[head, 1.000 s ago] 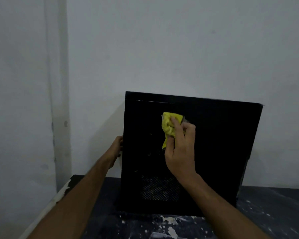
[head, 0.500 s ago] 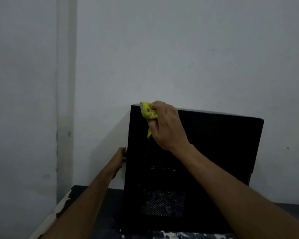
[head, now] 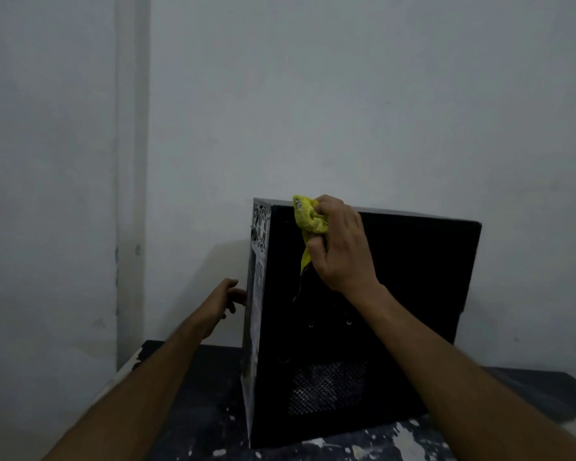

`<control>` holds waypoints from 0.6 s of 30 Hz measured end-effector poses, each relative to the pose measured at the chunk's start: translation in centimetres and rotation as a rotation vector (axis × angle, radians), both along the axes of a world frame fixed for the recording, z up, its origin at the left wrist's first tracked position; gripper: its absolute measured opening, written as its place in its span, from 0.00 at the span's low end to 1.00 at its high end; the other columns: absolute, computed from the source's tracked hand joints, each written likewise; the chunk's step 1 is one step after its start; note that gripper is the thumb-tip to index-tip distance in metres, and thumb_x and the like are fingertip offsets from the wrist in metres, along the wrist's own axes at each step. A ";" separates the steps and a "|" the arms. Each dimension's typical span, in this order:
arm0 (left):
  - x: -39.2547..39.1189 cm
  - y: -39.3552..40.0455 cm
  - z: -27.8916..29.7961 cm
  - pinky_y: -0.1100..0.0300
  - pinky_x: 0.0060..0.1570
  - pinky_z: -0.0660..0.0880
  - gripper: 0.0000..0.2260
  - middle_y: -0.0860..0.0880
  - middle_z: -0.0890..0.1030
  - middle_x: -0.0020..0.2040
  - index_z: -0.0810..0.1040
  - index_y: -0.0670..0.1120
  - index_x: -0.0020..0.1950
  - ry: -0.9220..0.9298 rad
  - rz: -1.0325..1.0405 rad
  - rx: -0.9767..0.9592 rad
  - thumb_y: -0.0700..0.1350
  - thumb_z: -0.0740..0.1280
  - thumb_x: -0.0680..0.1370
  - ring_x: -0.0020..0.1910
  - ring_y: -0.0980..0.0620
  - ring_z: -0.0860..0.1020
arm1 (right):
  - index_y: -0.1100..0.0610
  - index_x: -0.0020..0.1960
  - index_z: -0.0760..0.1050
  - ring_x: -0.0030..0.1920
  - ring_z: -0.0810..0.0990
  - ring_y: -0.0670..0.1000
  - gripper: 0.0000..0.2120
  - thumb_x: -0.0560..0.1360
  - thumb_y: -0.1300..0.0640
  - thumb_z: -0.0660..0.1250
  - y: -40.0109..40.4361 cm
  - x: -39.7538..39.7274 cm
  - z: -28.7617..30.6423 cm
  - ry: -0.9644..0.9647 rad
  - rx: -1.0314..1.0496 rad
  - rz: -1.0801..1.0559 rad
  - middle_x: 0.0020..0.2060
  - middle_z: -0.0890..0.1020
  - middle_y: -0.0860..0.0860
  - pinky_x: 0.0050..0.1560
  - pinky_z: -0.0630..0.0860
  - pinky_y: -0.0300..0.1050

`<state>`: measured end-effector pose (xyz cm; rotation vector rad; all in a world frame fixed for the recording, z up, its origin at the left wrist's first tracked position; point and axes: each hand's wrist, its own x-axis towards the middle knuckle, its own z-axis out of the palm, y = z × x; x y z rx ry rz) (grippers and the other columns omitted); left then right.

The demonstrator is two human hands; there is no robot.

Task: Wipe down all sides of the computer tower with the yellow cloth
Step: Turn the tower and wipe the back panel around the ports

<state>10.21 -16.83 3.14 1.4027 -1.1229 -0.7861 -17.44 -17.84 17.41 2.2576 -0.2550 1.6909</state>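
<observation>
The right hand [head: 340,247], a little right of the middle of the frame, has its fingers curled tight round the yellow cloth [head: 308,217], which is all bunched up. The cloth pokes out above and to the left of the fist and sits right at the top edge of the computer tower [head: 396,294], touching the big dark side that faces us, near its upper left corner. A thin tail of cloth hangs down below the thumb. The left hand [head: 225,302], lower and left of the middle, has its fingers loosely spread and its tips touch the back edge of the tower, most likely to keep it from sliding. The tower is a black box standing on the dark, paint-spotted desk [head: 187,410] at the bottom of the frame, with a pale wall [head: 346,94] behind it. It is turned a bit, so a thin strip of its grey back with a fan grille shows on the left. I think the job is only partly done: the cloth is on the big side and its top edge right now. I cannot tell which sides are already clean, since the box is too dark to show dust. The top, the back, the front and the hidden far side probably need wiping too.
</observation>
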 end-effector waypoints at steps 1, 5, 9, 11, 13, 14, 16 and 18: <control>-0.6 0.7 0.2 0.53 0.44 0.64 0.28 0.49 0.84 0.46 0.83 0.43 0.48 -0.018 -0.002 0.004 0.52 0.45 0.88 0.41 0.49 0.69 | 0.58 0.60 0.66 0.59 0.75 0.58 0.17 0.72 0.57 0.60 0.3 -0.8 0.0 -0.005 0.001 0.002 0.60 0.78 0.59 0.63 0.70 0.54; -3.0 3.9 1.3 0.53 0.45 0.65 0.30 0.46 0.86 0.46 0.85 0.42 0.45 -0.067 0.023 0.066 0.53 0.46 0.87 0.41 0.48 0.72 | 0.59 0.62 0.66 0.63 0.74 0.60 0.19 0.73 0.57 0.61 2.0 -4.1 -0.9 -0.065 0.032 -0.019 0.62 0.77 0.60 0.66 0.71 0.60; -6.2 7.0 2.3 0.52 0.50 0.66 0.31 0.43 0.87 0.46 0.86 0.40 0.47 -0.138 0.031 0.129 0.54 0.46 0.86 0.44 0.46 0.76 | 0.62 0.66 0.68 0.68 0.71 0.60 0.19 0.76 0.60 0.60 4.7 -7.5 -3.3 -0.228 0.118 -0.093 0.67 0.74 0.58 0.70 0.68 0.63; -7.9 8.8 2.8 0.51 0.51 0.66 0.32 0.42 0.87 0.47 0.86 0.39 0.49 -0.165 -0.001 0.179 0.56 0.47 0.86 0.46 0.45 0.77 | 0.61 0.69 0.68 0.66 0.71 0.56 0.19 0.80 0.58 0.59 6.5 -9.2 -5.2 -0.338 0.289 -0.089 0.66 0.74 0.55 0.68 0.70 0.59; -8.9 10.2 3.5 0.51 0.50 0.66 0.33 0.42 0.87 0.49 0.87 0.37 0.51 -0.197 -0.050 0.234 0.58 0.48 0.86 0.47 0.45 0.76 | 0.56 0.70 0.67 0.57 0.76 0.51 0.16 0.83 0.55 0.57 7.9 -10.0 -6.7 -0.462 0.528 -0.013 0.59 0.77 0.52 0.55 0.74 0.50; -9.7 10.9 3.8 0.52 0.49 0.66 0.33 0.42 0.87 0.49 0.87 0.37 0.51 -0.218 -0.079 0.250 0.59 0.50 0.86 0.46 0.46 0.76 | 0.55 0.67 0.68 0.50 0.78 0.49 0.12 0.84 0.56 0.57 8.6 -10.7 -7.1 -0.509 0.605 0.022 0.53 0.78 0.51 0.47 0.73 0.47; -11.2 12.4 4.3 0.53 0.45 0.67 0.32 0.41 0.87 0.50 0.88 0.38 0.47 -0.239 -0.137 0.262 0.58 0.53 0.86 0.44 0.47 0.75 | 0.52 0.61 0.67 0.39 0.76 0.45 0.07 0.85 0.59 0.57 9.7 -12.2 -7.0 -0.569 0.656 0.054 0.44 0.77 0.50 0.37 0.68 0.42; -12.3 13.5 4.7 0.57 0.41 0.68 0.32 0.39 0.87 0.51 0.88 0.39 0.42 -0.224 -0.191 0.294 0.58 0.54 0.86 0.42 0.49 0.76 | 0.49 0.59 0.66 0.35 0.74 0.43 0.08 0.84 0.61 0.56 10.0 -14.0 -6.6 -0.579 0.677 0.078 0.41 0.77 0.50 0.32 0.68 0.38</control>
